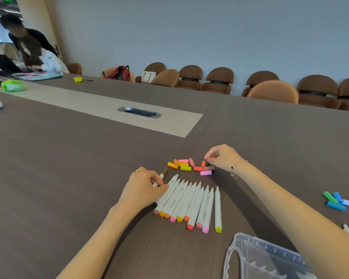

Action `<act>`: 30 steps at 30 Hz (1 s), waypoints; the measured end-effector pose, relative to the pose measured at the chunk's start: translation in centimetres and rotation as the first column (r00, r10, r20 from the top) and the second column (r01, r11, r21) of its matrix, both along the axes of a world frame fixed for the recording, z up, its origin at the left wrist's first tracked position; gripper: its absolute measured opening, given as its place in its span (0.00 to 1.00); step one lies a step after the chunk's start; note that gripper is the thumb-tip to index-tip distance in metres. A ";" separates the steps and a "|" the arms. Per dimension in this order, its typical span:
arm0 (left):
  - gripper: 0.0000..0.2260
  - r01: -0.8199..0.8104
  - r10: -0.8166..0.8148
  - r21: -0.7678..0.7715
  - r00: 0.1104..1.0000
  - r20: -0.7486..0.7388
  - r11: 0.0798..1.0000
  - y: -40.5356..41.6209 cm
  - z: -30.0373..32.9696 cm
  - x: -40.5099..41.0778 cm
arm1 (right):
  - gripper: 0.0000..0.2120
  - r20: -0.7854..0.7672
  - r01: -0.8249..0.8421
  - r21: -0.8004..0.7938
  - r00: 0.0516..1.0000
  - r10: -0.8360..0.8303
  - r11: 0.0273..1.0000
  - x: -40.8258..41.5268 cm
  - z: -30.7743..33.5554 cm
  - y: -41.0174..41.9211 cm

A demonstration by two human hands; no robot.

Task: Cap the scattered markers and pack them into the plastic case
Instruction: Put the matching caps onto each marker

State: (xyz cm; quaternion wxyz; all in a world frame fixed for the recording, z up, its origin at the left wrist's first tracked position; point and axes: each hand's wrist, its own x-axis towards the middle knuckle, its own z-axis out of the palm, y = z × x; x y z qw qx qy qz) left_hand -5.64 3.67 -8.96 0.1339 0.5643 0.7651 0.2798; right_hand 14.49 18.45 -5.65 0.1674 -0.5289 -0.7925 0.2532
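Across the brown tabletop [69,168] capping is just under way: the left hand [144,189] pinches one marker [162,176] beside the uncapped row [189,200], the right hand [222,157] closes fingers over the caps [189,166], needing a matching colour, with the case [266,258] open near the front edge.

A row of uncapped markers [191,202] lies side by side on the table [69,168], tips pointing away, with a heap of loose caps [191,166] just behind it. The left hand [143,190] rests on the row's left end, holding what seems to be one marker, and the right hand [222,157] is at the heap's right edge. The plastic case [266,258] lies nearer and to the right; a few more caps [339,202] sit far right.
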 end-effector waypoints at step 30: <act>0.07 -0.018 0.021 -0.018 0.976 0.218 1.000 -0.1 0.6 0.7 | 0.13 0.337 -0.221 0.009 0.919 0.205 0.975 2.9 -0.8 0.9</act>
